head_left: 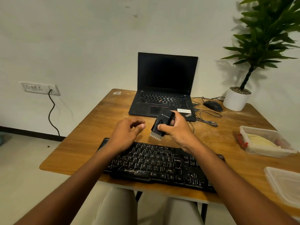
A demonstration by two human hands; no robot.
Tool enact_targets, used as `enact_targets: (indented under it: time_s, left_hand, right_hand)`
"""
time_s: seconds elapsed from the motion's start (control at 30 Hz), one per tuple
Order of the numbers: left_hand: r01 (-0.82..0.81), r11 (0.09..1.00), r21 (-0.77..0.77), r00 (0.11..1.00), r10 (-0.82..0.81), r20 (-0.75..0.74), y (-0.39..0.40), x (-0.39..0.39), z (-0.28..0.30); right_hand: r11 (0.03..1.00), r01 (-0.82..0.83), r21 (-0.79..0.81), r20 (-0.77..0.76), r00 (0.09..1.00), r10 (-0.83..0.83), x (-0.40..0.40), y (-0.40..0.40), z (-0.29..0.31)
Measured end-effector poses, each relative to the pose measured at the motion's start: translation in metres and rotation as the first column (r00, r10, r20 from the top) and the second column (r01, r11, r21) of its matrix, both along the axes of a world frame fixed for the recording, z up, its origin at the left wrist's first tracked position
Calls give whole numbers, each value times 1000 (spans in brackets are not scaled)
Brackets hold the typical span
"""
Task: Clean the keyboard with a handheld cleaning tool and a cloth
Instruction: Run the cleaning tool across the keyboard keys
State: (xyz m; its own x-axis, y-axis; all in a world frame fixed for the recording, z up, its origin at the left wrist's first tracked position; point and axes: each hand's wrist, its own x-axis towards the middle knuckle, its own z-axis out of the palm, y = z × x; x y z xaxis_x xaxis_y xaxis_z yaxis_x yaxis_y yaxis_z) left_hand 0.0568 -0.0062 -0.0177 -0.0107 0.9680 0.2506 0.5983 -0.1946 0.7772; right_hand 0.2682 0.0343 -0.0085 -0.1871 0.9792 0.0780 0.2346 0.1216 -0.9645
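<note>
Right hand [177, 129] fingers grip the light, rigid brush [162, 123] by its body; left hand [125, 133] hovers loosely curled, holding nothing, above the keyboard [155, 164].

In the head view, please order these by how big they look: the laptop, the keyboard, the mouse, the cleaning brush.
1. keyboard, though it is nearer the camera
2. laptop
3. cleaning brush and mouse: too alike to rank

I am looking at a pale wall [81, 38] standing behind, a wooden table [97, 127] sitting against it, a socket plate [39, 88] with a black cable [52, 114] trailing down — light floor [21, 159] showing left, a potted plant [253, 62] casting soft shadows.
</note>
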Motion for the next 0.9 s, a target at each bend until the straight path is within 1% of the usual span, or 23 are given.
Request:
enact_targets:
  time_s: [0.2, 0.3, 0.37, 0.47, 0.5, 0.57, 0.67, 0.77, 0.9]
  left_hand:
    - [-33, 999, -35, 991, 28, -128, -28, -66, -7]
    - [-27, 999, -47, 992, 20, -128, -43, -97, -14]
    - [-12, 994, -107, 997, 3, -83, -53, -114, -20]
    - [59, 965, -256, 998, -62, -4, -62, -135, -35]
    - [77, 952, -297, 996, -85, -13, -63, -138, -39]
    - [79, 929, -362, 989, -118, -86, -64, -145, -45]
    - [102, 901, -422, 966, -190, -173, -63, -149, -46]
    - [153, 896, -416, 936, -267, -231, -64, -150, -42]
    - [206, 906, -370, 905, -321, -280, -64, -148, -36]
  right_hand:
    - [996, -87, -2, 20, 996, 87, -39, -5, -2]
    - [992, -122, -4, 31, 992, 122, -60, -4, -6]
    - [991, -130, 0, 29, 991, 130, -72, -2, -10]
    - [988, -152, 5, 27, 988, 152, -93, 2, -13]
    - [988, -155, 11, 33, 987, 154, -99, 3, -13]
    - [984, -171, 47, 83, 982, 167, -111, 4, -13]
    - [962, -231, 147, 171, 964, 205, -126, 2, -10]
    - [929, -295, 221, 221, 943, 247, -139, 0, -5]
    - [899, -328, 291, 280, 927, 248, -156, 0, -3]
